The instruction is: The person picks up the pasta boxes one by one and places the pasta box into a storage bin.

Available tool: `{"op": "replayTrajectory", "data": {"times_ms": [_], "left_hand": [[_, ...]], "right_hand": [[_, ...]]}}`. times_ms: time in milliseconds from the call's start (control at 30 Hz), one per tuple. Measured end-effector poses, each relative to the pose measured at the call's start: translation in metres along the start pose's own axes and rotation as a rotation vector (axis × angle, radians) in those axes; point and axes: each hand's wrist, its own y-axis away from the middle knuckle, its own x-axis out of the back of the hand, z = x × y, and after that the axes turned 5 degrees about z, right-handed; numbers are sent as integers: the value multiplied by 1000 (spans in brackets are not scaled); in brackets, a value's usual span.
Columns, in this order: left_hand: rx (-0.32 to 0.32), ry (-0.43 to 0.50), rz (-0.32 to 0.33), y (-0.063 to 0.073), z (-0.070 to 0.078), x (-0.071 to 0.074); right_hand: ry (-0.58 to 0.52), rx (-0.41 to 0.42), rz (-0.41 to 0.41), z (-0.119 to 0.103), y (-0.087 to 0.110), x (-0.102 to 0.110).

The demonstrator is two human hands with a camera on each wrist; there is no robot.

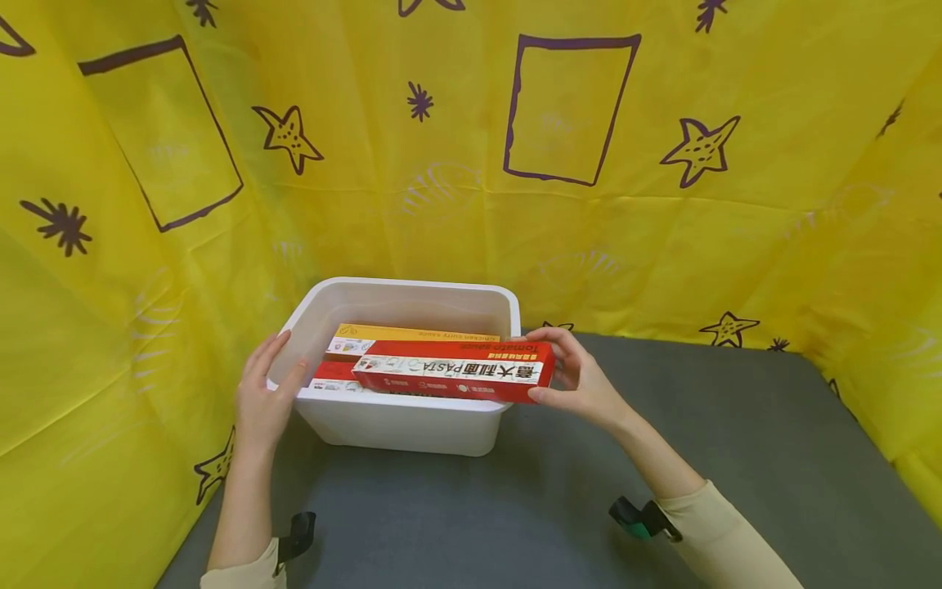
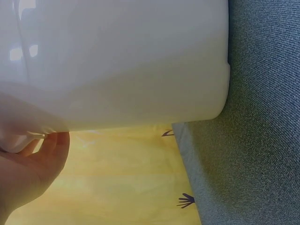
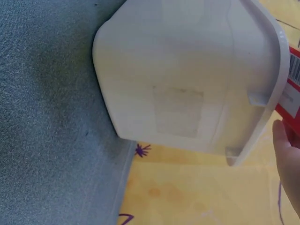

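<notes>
A white plastic bin (image 1: 397, 427) stands on the grey surface. My left hand (image 1: 266, 397) grips its left rim, thumb toward the inside; the left wrist view has this hand (image 2: 35, 166) at the bin's edge. With thumb and fingers my right hand (image 1: 581, 380) holds the right end of a red pasta box (image 1: 449, 368), which lies tilted across the bin's opening, its right end out past the right rim. Inside the bin, partly covered by it, are a yellow pasta box (image 1: 412, 332) and another red box (image 1: 334, 372). In the right wrist view the held box's end (image 3: 291, 98) shows beyond the rim.
Yellow cloth (image 1: 441, 229) with dark drawn stars and frames hangs behind and at both sides. The bin stands near the back and left cloth. A grey tabletop (image 1: 456, 523) spreads in front of it and to its right.
</notes>
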Motion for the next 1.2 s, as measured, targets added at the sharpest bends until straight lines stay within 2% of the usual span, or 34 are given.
{"op": "replayTrajectory", "data": {"times_ms": [200, 400, 733, 1200], "left_hand": [[-6, -5, 2, -1, 1, 0], [-4, -7, 0, -2, 1, 0], [-26, 9, 16, -1, 2, -1], [-15, 14, 15, 0, 1, 0]], "right_hand": [[10, -6, 34, 3, -5, -6], [132, -42, 92, 4, -8, -10], [262, -54, 84, 3, -12, -20], [376, -131, 98, 3, -18, -30]]}}
